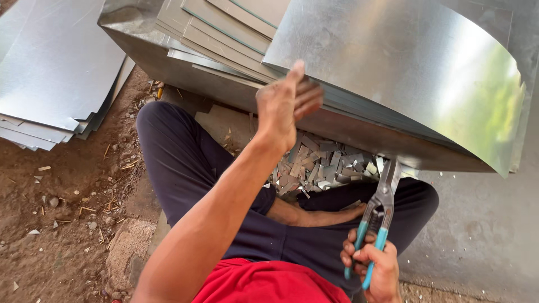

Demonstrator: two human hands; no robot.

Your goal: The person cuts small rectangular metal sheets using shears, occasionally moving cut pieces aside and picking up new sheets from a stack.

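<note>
My left hand (pixel 285 104) is raised and grips the near edge of a large shiny metal sheet (pixel 404 73), thumb on top, fingers under it. The sheet curves down to the right over a stack of flat metal sheets (pixel 224 33). My right hand (pixel 375 266) is low at the right and holds tin snips with teal handles (pixel 377 221). The snips point up, and their jaws sit at the lower edge of the curved sheet. I sit cross-legged in dark trousers and a red shirt.
A heap of small metal offcuts (pixel 320 165) lies on the ground in front of my legs. Another pile of metal sheets (pixel 53 73) rests at the left on bare dirt with pebbles (pixel 62 224). A grey concrete surface (pixel 483 224) lies to the right.
</note>
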